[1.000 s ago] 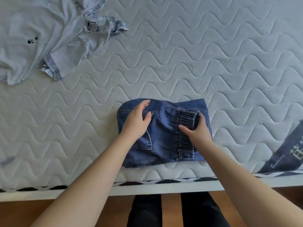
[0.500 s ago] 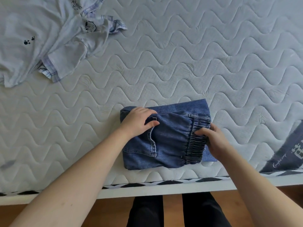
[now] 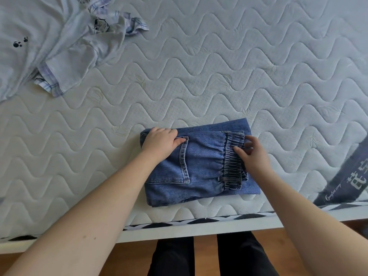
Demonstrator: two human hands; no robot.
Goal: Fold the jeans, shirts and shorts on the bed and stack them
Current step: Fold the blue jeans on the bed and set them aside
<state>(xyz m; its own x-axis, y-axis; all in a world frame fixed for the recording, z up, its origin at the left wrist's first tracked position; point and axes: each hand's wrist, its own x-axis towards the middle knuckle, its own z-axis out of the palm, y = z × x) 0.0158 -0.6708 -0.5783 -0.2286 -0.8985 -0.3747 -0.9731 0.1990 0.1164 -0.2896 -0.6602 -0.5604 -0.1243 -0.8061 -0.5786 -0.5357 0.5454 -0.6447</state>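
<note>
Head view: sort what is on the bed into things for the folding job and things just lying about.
For the job:
- folded jeans, gripped by left hand, touched by right hand
- crumpled pale shirt, unfolded

Lying about:
- mattress
- dark printed strip at the right edge

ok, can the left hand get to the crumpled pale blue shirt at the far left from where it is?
Probably yes. The left hand grips the folded blue denim jeans and would have to let go, but only bare quilted white mattress lies between it and the crumpled pale blue shirt.
</note>
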